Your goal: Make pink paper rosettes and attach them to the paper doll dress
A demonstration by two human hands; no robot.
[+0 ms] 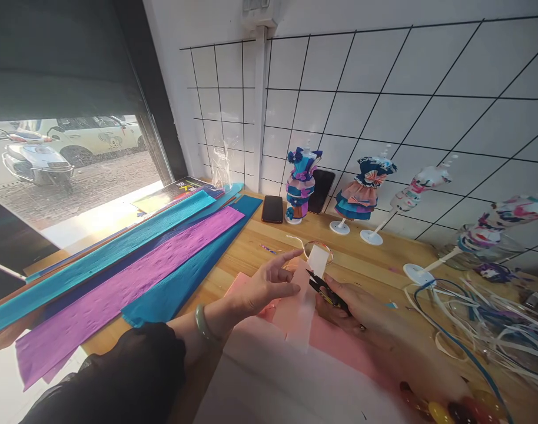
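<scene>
My left hand (269, 285), with a pale green bangle (202, 321) on the wrist, is beside a strip of pink paper (295, 306). Its index finger is stretched out and the thumb is apart from it, the thumb tip at the paper's edge. A narrow white strip (318, 259) overlaps the pink paper. My right hand (355, 303) grips small black scissors (328, 291), their parted points close to the white strip. More pink paper (339, 347) and a large white sheet (269, 377) lie underneath.
Purple crepe paper (136, 288) and blue crepe paper (198, 259) lie at left. Along the wall stand a phone (273, 209) and several small dress forms, one in a ruffled dress (361, 188). Tangled cords (485, 330) are at right. A bracelet-like ring (332, 254) lies behind my hands.
</scene>
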